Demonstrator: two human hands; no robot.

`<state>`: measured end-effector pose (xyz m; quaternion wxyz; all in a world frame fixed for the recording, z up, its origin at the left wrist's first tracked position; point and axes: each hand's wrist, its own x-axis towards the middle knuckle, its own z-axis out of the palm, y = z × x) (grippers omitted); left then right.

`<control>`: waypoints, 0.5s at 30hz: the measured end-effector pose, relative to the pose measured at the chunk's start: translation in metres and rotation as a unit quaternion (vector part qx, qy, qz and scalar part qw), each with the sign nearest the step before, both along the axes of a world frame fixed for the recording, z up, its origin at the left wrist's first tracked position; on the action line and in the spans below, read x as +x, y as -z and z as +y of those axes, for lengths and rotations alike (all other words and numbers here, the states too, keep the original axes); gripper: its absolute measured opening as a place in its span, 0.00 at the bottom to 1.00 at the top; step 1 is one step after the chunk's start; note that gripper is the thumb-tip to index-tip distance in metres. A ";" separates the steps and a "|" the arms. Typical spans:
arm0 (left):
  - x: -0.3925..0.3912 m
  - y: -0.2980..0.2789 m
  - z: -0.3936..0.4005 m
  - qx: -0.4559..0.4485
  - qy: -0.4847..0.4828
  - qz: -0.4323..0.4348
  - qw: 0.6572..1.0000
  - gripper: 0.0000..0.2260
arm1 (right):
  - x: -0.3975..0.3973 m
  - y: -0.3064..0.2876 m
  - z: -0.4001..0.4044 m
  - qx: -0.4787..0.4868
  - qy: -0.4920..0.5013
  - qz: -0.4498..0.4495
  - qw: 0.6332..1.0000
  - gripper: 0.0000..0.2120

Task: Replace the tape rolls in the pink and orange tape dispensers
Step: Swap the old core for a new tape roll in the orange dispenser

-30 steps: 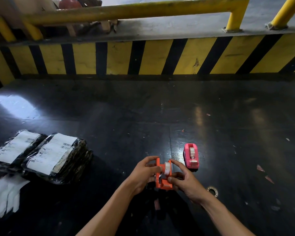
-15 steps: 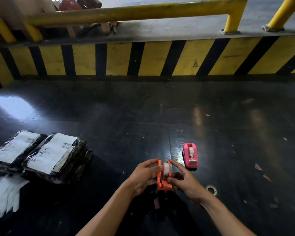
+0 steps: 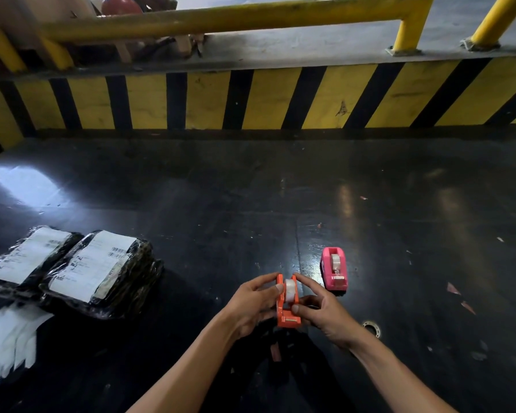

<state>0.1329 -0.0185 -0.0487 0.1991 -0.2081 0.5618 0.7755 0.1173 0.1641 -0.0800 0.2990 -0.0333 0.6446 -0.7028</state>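
An orange tape dispenser [image 3: 286,318] is held above the black table between both hands. A clear tape roll [image 3: 289,290] sits in its cradle. My left hand [image 3: 252,305] grips the dispenser's left side, thumb against the roll. My right hand [image 3: 325,311] holds the right side, with its forefinger on top of the roll and its thumb low on the dispenser. A pink tape dispenser [image 3: 334,271] with a clear roll in it stands on the table just right of my hands, untouched.
Two black plastic-wrapped parcels [image 3: 81,271] with white labels lie at the left, with white gloves [image 3: 9,341] in front of them. A small metal ring [image 3: 371,328] lies right of my right hand. A yellow-and-black striped barrier [image 3: 251,99] bounds the black table [image 3: 221,189] at the back.
The orange dispenser has stayed between my hands. My fingers have shifted slightly on the roll, the right forefinger now over its top. The pink dispenser has not moved.
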 end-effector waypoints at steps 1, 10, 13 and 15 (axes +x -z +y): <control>0.001 0.001 0.001 -0.004 -0.003 0.001 1.000 0.17 | 0.000 0.001 0.000 0.001 0.001 0.002 1.000 0.32; 0.007 0.016 0.007 0.007 -0.044 -0.013 0.999 0.14 | 0.003 0.007 0.002 0.030 0.028 0.002 0.999 0.15; 0.011 0.025 0.014 0.011 -0.098 -0.017 0.995 0.14 | 0.003 0.011 0.002 0.041 0.012 0.006 0.999 0.11; 0.015 0.032 0.020 0.013 -0.132 -0.019 0.991 0.13 | 0.005 0.013 0.003 0.070 -0.020 0.034 0.997 0.13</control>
